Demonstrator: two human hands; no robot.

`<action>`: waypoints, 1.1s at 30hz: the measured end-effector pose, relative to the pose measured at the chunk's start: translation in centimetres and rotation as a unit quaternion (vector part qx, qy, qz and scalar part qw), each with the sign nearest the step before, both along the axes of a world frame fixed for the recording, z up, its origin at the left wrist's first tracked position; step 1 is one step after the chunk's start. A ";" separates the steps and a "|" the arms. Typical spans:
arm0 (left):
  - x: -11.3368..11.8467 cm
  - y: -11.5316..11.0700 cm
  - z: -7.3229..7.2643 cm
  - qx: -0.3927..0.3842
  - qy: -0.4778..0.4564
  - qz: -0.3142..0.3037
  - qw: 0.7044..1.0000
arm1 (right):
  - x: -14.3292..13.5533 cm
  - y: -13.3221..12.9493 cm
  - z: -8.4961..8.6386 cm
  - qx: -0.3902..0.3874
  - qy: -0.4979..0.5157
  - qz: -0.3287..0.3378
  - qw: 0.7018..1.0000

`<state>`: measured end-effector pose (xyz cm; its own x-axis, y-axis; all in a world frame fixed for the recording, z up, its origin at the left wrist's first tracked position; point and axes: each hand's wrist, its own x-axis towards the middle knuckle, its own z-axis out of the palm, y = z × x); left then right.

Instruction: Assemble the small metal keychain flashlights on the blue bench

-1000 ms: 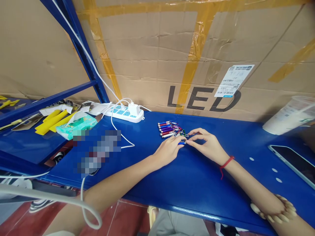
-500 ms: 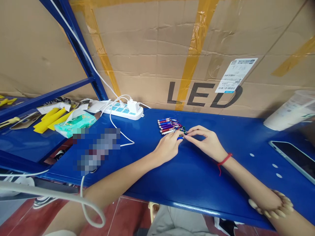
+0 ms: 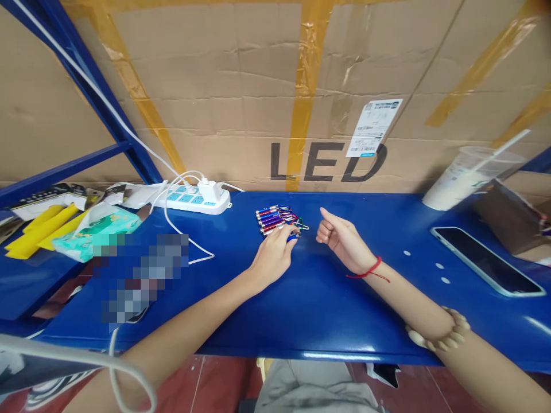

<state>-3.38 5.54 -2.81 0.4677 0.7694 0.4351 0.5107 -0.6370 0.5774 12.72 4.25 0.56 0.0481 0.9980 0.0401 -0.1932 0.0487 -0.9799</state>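
Note:
Several small metallic cylinders (image 3: 270, 218) in red, blue, purple and silver lie in a row on the blue table (image 3: 336, 310), with coloured clips at their right ends. My left hand (image 3: 274, 256) is at the near end of the row, its thumb and fingers closed on a small blue cylinder (image 3: 293, 236). Beside it is a green clip (image 3: 301, 224). To the right, my right hand (image 3: 342, 238) is raised off the row, thumb up and fingers curled in. Nothing shows in the right hand, though its palm is partly hidden.
A white power strip (image 3: 193, 199) with cables sits at the back left, near a green tissue pack (image 3: 99, 229) and yellow tools (image 3: 43, 229). At the right are a cup with a straw (image 3: 456, 183) and a phone (image 3: 486, 261). A cardboard box (image 3: 241, 103) stands behind.
My right hand has come away from my left hand and the clips, its fingers now curled. The camera view has shifted to the right. My left hand still holds the blue cylinder.

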 end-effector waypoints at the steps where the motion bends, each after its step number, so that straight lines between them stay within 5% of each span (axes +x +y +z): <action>1: 0.0 0.1 -0.1 -0.003 0.000 -0.004 1.000 | 0.0 0.0 0.1 -0.003 0.003 0.013 1.000; 7: 0.1 0.3 -0.2 -0.025 -0.001 -0.012 1.000 | 0.3 -0.2 0.8 -0.025 0.135 0.092 0.986; 15: 0.1 0.3 -0.1 -0.032 0.006 -0.035 0.999 | -1.1 -2.2 1.8 -0.088 0.313 0.177 0.929; 33: -0.1 0.5 -0.4 -0.103 -0.031 -0.071 0.992 | -1.9 -4.1 2.2 -0.064 0.294 0.212 0.930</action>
